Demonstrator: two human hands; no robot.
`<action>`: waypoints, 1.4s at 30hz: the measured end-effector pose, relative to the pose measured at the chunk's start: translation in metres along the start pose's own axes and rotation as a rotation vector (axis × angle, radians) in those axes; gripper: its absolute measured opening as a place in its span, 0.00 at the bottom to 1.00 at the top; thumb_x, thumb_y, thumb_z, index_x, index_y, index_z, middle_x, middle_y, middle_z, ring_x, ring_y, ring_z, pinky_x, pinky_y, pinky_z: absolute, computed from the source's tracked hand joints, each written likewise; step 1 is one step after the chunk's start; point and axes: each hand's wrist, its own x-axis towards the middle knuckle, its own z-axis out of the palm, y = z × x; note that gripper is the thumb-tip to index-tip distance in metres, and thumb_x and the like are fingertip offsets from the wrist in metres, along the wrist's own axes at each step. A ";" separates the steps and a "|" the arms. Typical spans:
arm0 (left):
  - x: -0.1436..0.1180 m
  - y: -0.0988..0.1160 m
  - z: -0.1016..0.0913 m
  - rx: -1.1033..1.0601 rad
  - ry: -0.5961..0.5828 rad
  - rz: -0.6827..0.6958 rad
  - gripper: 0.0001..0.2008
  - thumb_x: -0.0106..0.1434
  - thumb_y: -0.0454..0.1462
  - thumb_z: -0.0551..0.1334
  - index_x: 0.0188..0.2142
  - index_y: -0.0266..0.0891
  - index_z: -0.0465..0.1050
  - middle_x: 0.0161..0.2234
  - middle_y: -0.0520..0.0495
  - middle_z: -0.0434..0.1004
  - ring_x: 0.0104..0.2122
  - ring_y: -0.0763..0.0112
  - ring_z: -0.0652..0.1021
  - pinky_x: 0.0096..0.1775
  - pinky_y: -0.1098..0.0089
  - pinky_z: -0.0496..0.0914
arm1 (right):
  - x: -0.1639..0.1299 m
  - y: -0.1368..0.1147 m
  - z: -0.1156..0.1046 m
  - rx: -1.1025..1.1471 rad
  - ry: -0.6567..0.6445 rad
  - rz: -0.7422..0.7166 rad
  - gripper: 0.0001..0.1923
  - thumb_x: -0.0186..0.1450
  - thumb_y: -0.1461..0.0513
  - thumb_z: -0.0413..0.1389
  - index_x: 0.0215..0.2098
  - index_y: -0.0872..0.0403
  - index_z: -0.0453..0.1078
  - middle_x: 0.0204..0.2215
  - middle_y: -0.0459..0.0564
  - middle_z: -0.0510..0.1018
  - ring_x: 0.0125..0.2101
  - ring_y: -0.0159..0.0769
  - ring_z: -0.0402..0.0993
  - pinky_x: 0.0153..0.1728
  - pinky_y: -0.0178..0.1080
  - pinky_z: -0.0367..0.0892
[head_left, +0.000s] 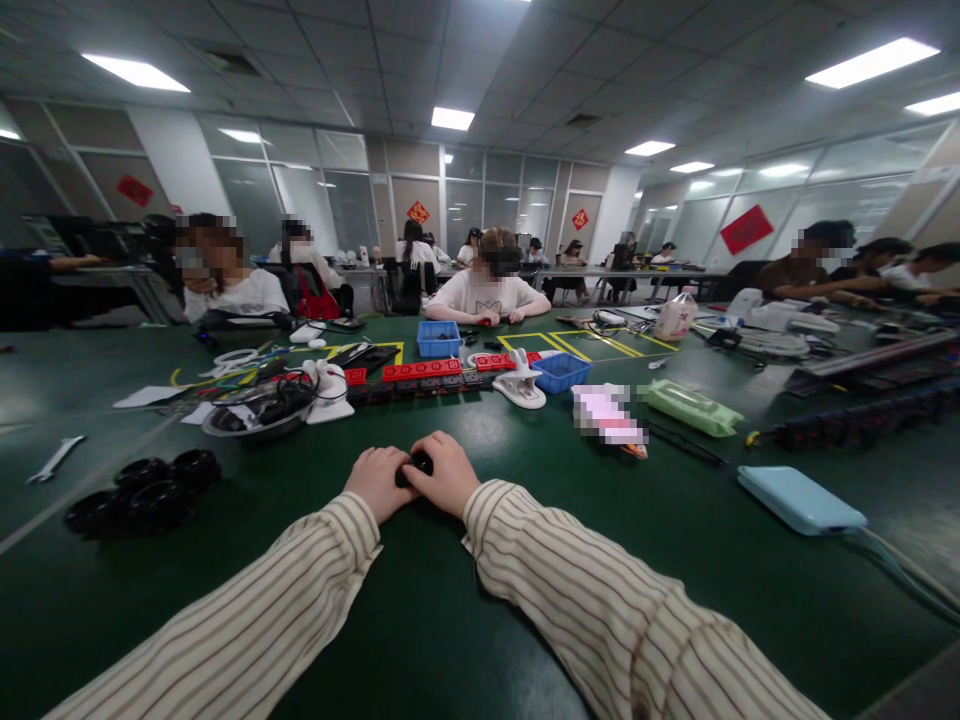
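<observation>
My left hand (377, 482) and my right hand (448, 472) meet over the green table, fingers closed around a small black round part (421, 462). Only its dark upper portion shows between the thumbs and fingers; the rest is hidden, so its exact kind is unclear. To the left, several glossy black ring-shaped parts (157, 500) sit in a cluster. Beyond my hands runs a row of red and black socket-like blocks (424, 370), with a white clamp-like stand (520, 385) at its right end.
A metal bowl of black cables (259, 418) and a wrench (56, 460) lie left. Blue bins (439, 340) stand beyond the blocks. Rightward are a green soft pack (694, 408) and a light-blue box with a cable (799, 498). A person (491, 290) sits opposite.
</observation>
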 end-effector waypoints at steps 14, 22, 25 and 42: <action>0.001 -0.012 0.005 -0.123 0.008 0.092 0.20 0.47 0.45 0.59 0.39 0.38 0.66 0.41 0.44 0.70 0.43 0.58 0.69 0.51 0.52 0.54 | -0.002 -0.006 -0.007 0.080 -0.021 -0.045 0.17 0.54 0.64 0.52 0.43 0.55 0.60 0.38 0.49 0.68 0.40 0.35 0.63 0.44 0.39 0.59; -0.001 0.002 0.002 -0.057 0.045 -0.024 0.16 0.47 0.45 0.59 0.34 0.38 0.68 0.35 0.45 0.72 0.40 0.59 0.71 0.52 0.51 0.53 | 0.000 -0.001 0.000 -0.006 0.003 0.058 0.09 0.56 0.57 0.53 0.32 0.55 0.63 0.30 0.47 0.66 0.34 0.33 0.62 0.38 0.38 0.60; 0.001 -0.004 0.000 -0.113 0.021 0.057 0.16 0.47 0.44 0.59 0.33 0.37 0.68 0.34 0.45 0.72 0.38 0.61 0.71 0.48 0.56 0.59 | 0.001 -0.001 -0.001 0.041 -0.002 0.001 0.06 0.55 0.62 0.53 0.32 0.55 0.63 0.31 0.46 0.66 0.35 0.32 0.62 0.40 0.37 0.59; -0.001 -0.005 0.003 -0.106 0.027 0.018 0.20 0.46 0.47 0.59 0.37 0.39 0.66 0.38 0.45 0.71 0.42 0.59 0.70 0.52 0.51 0.53 | -0.001 -0.007 -0.007 -0.003 0.003 0.027 0.11 0.57 0.58 0.52 0.37 0.55 0.63 0.33 0.48 0.67 0.36 0.34 0.63 0.39 0.39 0.59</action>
